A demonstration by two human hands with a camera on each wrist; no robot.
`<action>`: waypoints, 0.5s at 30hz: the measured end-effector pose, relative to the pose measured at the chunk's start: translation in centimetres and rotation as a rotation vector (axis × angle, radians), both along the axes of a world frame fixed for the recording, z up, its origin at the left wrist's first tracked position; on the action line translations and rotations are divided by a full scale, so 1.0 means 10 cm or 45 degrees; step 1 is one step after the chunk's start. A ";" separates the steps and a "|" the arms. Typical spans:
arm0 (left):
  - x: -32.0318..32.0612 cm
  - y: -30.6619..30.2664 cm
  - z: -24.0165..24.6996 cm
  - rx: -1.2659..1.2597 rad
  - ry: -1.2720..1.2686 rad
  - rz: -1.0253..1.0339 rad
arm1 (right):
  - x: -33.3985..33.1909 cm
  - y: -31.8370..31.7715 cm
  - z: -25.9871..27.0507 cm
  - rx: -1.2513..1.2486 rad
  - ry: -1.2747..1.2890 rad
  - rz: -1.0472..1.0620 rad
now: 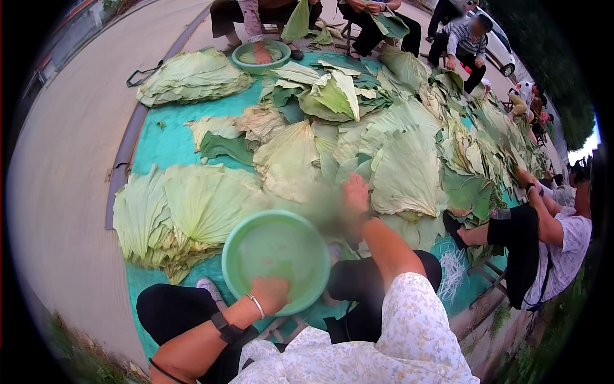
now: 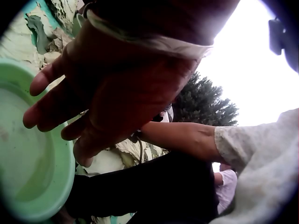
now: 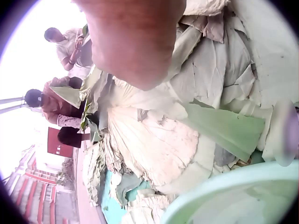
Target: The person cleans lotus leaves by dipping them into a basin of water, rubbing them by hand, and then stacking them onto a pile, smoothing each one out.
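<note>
Green basin [image 1: 246, 246], one, holding cloudy liquid; left hand [image 1: 272, 294], fingers loosely spread, gripping nothing, over its near side; right hand [image 1: 355, 195], fingers extended, nothing visibly held, above large leaves [image 1: 288, 157] beyond it.

Green sheet [image 1: 167, 144] on ground; leaf stacks near left [image 1: 204, 201] and far left [image 1: 192, 77]; basins near [image 1: 276, 256] and far [image 1: 261, 57].
</note>
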State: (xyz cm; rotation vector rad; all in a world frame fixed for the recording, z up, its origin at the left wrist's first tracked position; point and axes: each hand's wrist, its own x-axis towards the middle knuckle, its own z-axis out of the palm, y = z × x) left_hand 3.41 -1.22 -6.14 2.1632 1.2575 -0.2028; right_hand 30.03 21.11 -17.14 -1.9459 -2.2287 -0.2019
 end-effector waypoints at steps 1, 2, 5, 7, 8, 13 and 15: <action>0.00 -0.01 0.00 0.003 -0.002 -0.015 | -0.05 0.09 -0.14 0.029 0.050 0.055; 0.01 -0.01 0.01 0.004 -0.006 -0.027 | -0.08 0.17 -0.26 0.057 0.099 0.112; -0.01 -0.03 0.02 0.019 -0.030 -0.068 | -0.28 0.36 -0.24 -0.134 0.107 0.143; -0.02 -0.03 0.04 -0.011 -0.007 -0.052 | -0.40 0.51 -0.25 -0.098 0.164 0.195; -0.03 -0.02 0.06 -0.036 0.008 -0.053 | -0.45 0.60 -0.26 -0.056 0.215 0.229; -0.11 -0.05 0.05 0.005 0.005 -0.001 | -0.74 0.97 -0.27 -0.261 0.163 0.141; -0.13 -0.04 0.03 -0.098 0.011 0.038 | -0.85 1.08 -0.31 -0.362 0.090 0.064</action>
